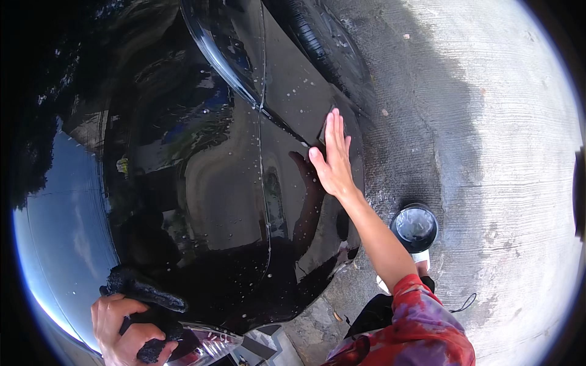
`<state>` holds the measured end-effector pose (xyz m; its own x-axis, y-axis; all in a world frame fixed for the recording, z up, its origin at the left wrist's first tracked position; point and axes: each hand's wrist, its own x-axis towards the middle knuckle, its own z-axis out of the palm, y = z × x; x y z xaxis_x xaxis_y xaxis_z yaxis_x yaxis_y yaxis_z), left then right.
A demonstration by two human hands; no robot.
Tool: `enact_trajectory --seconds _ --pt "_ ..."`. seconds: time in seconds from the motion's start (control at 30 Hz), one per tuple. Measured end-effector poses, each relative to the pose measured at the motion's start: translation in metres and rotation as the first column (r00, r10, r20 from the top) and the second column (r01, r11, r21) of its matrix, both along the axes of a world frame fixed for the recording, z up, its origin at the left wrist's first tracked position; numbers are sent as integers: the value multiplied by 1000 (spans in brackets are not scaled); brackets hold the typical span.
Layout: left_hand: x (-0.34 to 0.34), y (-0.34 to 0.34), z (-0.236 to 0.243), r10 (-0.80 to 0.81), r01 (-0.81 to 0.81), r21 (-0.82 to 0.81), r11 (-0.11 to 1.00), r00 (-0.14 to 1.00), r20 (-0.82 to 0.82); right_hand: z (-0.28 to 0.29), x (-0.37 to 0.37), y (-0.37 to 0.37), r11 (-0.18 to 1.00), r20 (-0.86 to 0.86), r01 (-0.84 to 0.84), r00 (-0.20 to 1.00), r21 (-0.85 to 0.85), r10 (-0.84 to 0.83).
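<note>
At the lower left, my left hand [125,332] grips a bunched black cloth [146,290], its fingers curled into the fabric against the car's glossy surface. My right hand [332,155] lies flat along the side of the black car [213,183], fingers stretched out and thumb spread; nothing shows in it. Water drops dot the dark body panel between the two hands. A chrome trim strip [223,70] curves along the panel beyond my right hand.
A dark round bucket [415,229] of cloudy liquid stands by my feet on the grooved concrete [506,152]. The car's tyre [317,43] is at the top, and a lamp [204,344] sits at the near body edge. Shadow covers the ground beside the car.
</note>
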<state>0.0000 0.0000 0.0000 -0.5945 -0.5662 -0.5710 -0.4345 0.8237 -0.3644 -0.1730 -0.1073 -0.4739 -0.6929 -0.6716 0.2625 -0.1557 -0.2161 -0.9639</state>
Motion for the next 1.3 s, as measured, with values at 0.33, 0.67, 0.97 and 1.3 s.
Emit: enact_trajectory --seconds 0.33,0.67,0.97,1.3 --pt "-2 13 -10 82 -95 -94 991 988 -133 37 41 20 987 -274 -156 949 29 158" --pt "-28 17 -6 70 -78 -58 995 989 -130 51 29 10 987 -252 -162 955 8 159" --pt "-26 15 -11 48 -55 -51 997 991 -128 90 -61 -99 997 -122 -69 990 -35 64" --pt "-22 7 -22 67 -69 -30 997 995 -69 93 -63 -118 1000 -83 17 996 -19 -19"
